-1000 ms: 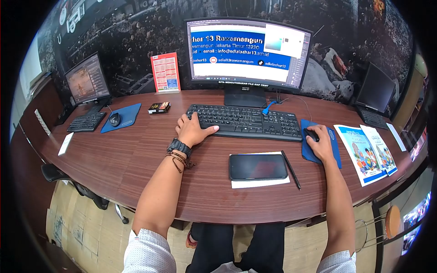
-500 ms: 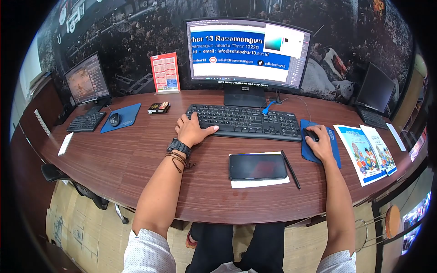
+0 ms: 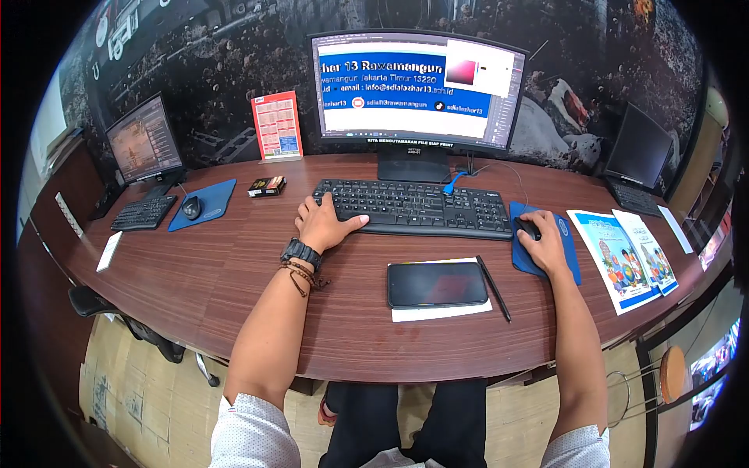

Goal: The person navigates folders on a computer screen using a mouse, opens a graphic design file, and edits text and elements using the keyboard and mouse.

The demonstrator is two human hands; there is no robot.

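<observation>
My left hand (image 3: 324, 225) rests at the left end of a black keyboard (image 3: 421, 208), fingers spread over its keys and thumb at the front edge. On a blue mouse pad (image 3: 566, 253) to the right, my right hand (image 3: 544, 243) is wrapped over a black computer mouse (image 3: 527, 228), covering most of it. A monitor (image 3: 413, 97) behind the keyboard shows a blue banner with white text and a colour picker window with a red-pink gradient. A dark smartphone (image 3: 437, 284) lies on white paper between my forearms, with a black pen (image 3: 495, 290) beside it.
Printed booklets (image 3: 624, 261) lie right of the mouse pad. A small box (image 3: 267, 186) and a red-and-white calendar stand (image 3: 277, 127) are at the back left. Second (image 3: 146, 140) and third (image 3: 640, 152) monitors flank the desk. A stool (image 3: 672, 374) stands at right.
The colour picker's gradient has turned from green-teal to red-pink. The camera view has shifted slightly; both hands keep their places on the keyboard and mouse.
</observation>
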